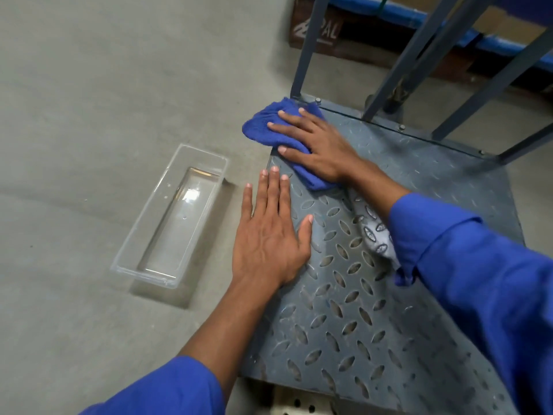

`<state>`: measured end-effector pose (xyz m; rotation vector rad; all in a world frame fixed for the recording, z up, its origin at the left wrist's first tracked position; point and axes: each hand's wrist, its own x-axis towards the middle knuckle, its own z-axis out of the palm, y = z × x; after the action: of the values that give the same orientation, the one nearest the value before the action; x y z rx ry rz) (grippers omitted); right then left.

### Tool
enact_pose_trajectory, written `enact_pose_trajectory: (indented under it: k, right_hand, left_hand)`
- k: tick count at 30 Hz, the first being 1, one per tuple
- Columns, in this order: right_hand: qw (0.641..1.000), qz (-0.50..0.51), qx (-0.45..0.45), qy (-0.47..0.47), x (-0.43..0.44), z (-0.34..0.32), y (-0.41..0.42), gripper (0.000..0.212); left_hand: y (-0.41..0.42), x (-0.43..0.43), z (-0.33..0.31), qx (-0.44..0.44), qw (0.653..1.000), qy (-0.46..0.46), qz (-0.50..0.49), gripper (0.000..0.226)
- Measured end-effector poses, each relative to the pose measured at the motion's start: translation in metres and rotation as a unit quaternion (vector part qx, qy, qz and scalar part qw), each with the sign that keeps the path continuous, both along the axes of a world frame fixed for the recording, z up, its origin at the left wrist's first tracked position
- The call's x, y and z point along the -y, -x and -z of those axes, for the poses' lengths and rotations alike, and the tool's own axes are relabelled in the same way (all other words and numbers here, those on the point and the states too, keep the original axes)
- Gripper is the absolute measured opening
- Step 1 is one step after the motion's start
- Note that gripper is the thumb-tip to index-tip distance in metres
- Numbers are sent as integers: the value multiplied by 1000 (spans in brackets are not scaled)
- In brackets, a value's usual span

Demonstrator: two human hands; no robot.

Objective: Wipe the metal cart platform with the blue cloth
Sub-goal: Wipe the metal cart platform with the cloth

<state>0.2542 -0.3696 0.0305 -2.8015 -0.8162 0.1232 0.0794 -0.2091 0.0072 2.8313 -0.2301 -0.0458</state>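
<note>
The metal cart platform (359, 310) is grey tread plate with raised oval studs and fills the right half of the view. A blue cloth (263, 127) lies bunched on its far left corner, partly hanging over the edge. My right hand (317, 145) presses flat on the cloth with fingers spread. My left hand (269, 232) lies flat and open on the platform's left edge, just in front of the cloth, holding nothing. Both sleeves are blue.
A clear plastic tray (173, 217) sits on the concrete floor left of the cart. Grey handle posts (308, 46) rise from the platform's far edge. A wooden pallet (317, 31) with blue wrapped goods stands behind. A patterned grey fabric (374, 232) lies under my right forearm.
</note>
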Motion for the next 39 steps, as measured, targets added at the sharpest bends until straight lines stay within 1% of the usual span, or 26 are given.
enact_pose_trajectory:
  k: [1, 3, 4, 5, 6, 8, 9, 10, 12, 13, 14, 15, 17, 18, 19, 23, 24, 26, 28, 30, 32, 33, 34, 35, 37, 39]
  right_hand:
    - [1000, -21, -8, -17, 3, -4, -6, 66]
    - [998, 9, -13, -57, 1, -11, -18, 71]
    - [998, 31, -11, -60, -6, -13, -18, 76]
    - [999, 18, -6, -46, -14, -12, -13, 79]
    - [999, -32, 0, -20, -21, -9, -4, 76]
    - [984, -176, 15, 5, -24, 0, 7, 58]
    - [980, -199, 6, -3, -23, -3, 1, 57]
    - [985, -173, -11, -16, -24, -10, -7, 64]
    - [998, -56, -6, -42, -23, -16, -27, 83]
    - [999, -17, 1, -37, -25, -16, -29, 85]
    - [1000, -18, 0, -25, -29, -14, -24, 81]
    - [999, -52, 2, -16, -32, -13, -11, 71]
    - [988, -157, 4, -13, -28, -12, 17, 53]
    - [980, -200, 2, -16, -21, -11, 18, 49]
    - [978, -209, 2, -17, -16, -16, 12, 47]
    - [997, -72, 14, -12, -8, -20, -24, 54]
    - [998, -57, 9, -7, -10, -18, -25, 57]
    - [998, -63, 2, 3, -20, -20, -9, 61]
    - [996, -93, -4, 3, -31, -20, 21, 59]
    - [987, -161, -24, 4, -37, -19, 52, 51]
    - [969, -243, -32, -5, -38, -16, 61, 45]
    - [968, -250, -31, -13, -40, -17, 55, 44]
    - [975, -220, -28, -20, -40, -16, 43, 47]
    - [985, -168, -18, -22, -38, -17, 28, 53]
    - [997, -73, 2, -21, -40, -21, 9, 71]
    - [999, -35, -9, -15, -47, -18, 15, 77]
  left_hand:
    - [2, 1, -1, -1, 1000, 3, 2, 83]
    - [10, 6, -3, -7, 1000, 16, 0, 79]
    - [18, 11, -4, -12, 1000, 20, -3, 78]
    - [27, 16, -5, -17, 1000, 26, -4, 76]
    - [37, 21, -6, -21, 999, 34, -2, 76]
    - [53, 29, -6, -24, 999, 42, 13, 75]
    - [58, 31, -5, -22, 999, 45, 21, 74]
    - [62, 32, -4, -20, 998, 50, 28, 74]
    - [65, 31, -4, -18, 998, 49, 37, 75]
    - [66, 30, -3, -14, 998, 41, 36, 75]
    - [66, 30, -3, -12, 999, 35, 35, 75]
    - [66, 30, -4, -15, 999, 33, 35, 75]
    - [65, 29, -5, -24, 999, 33, 35, 75]
    - [64, 29, -5, -27, 998, 34, 36, 75]
    - [63, 29, -6, -31, 998, 36, 38, 75]
    - [68, 27, -6, -24, 999, 23, 41, 74]
    - [70, 27, -5, -20, 999, 25, 38, 74]
    - [75, 28, -5, -17, 999, 34, 30, 73]
    - [87, 30, -3, -15, 999, 36, 25, 73]
    - [102, 32, -1, -8, 999, 44, 18, 74]
    - [115, 33, 1, 7, 999, 44, 12, 74]
    - [120, 34, 2, 12, 999, 45, 8, 73]
    - [125, 35, 2, 9, 999, 49, 8, 73]
    - [128, 36, 1, 4, 999, 51, 11, 74]
    - [133, 36, 3, 4, 999, 47, 8, 74]
    - [137, 35, 4, 16, 999, 47, -5, 74]
